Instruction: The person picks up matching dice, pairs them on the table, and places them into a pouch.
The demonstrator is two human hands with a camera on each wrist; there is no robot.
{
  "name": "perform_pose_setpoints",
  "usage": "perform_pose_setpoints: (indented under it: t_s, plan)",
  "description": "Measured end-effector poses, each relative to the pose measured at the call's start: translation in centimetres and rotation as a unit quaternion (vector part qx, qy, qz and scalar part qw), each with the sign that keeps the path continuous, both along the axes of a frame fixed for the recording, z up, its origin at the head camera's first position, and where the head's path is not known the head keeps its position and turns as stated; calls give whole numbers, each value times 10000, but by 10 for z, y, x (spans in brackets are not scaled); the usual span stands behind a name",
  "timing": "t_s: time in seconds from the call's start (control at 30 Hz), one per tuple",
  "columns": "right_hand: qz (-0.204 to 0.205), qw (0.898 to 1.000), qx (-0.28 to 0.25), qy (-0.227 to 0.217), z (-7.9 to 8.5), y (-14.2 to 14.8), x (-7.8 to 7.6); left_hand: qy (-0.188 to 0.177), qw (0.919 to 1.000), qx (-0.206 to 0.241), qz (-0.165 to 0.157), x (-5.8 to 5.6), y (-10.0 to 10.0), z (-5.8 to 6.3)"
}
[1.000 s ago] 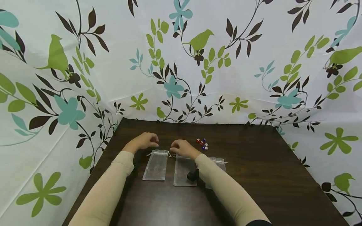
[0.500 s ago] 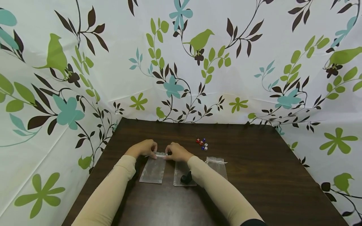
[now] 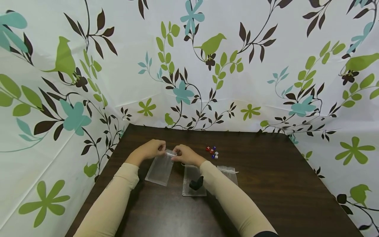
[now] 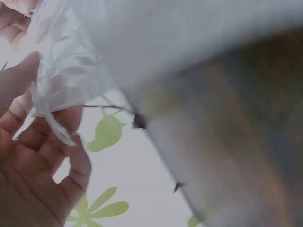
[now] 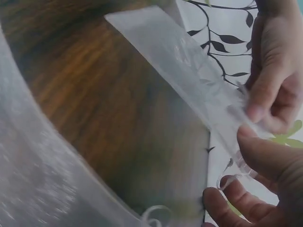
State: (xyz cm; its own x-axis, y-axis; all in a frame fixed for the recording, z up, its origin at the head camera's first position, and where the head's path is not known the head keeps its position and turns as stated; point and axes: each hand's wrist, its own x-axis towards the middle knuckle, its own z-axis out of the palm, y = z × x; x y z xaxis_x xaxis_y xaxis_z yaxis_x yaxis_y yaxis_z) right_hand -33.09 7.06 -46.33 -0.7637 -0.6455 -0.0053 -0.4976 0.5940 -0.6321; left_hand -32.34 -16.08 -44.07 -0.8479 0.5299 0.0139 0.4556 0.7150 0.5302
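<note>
A sheer white drawstring pouch (image 3: 160, 169) hangs tilted from both hands, its top edge raised off the dark table. My left hand (image 3: 149, 152) pinches one top corner between thumb and fingers; in the left wrist view the ribbon ends (image 4: 57, 125) dangle over those fingers. At the other top corner my right hand (image 3: 188, 155) pinches the mouth, with thumb and fingertip on the sheer fabric in the right wrist view. A second sheer pouch (image 3: 189, 176) lies flat below the right wrist. The third pouch (image 3: 228, 170) is partly hidden by the right sleeve.
Several small red, blue and white dice (image 3: 212, 151) lie in a cluster beyond the right hand. The dark wooden table (image 3: 266, 184) meets a patterned white cloth (image 3: 237, 82) at the back and sides. A black wrist-camera piece (image 3: 196, 183) overlaps the middle pouch.
Both hands came together at the left pouch's top, took hold of its two corners, and lifted the top off the table. The other pouches and the dice stayed put.
</note>
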Motion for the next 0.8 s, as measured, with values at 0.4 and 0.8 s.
perform_pose_setpoints:
  t_s: [0.4, 0.8]
  plan:
    - [-384, 9853, -726, 1496, 24, -4, 1, 3497, 9359, 406, 133, 11, 4, 23]
    - [328, 7904, 1251, 5988, 11, -2, 9, 4656, 8843, 140, -324, 20, -5, -7]
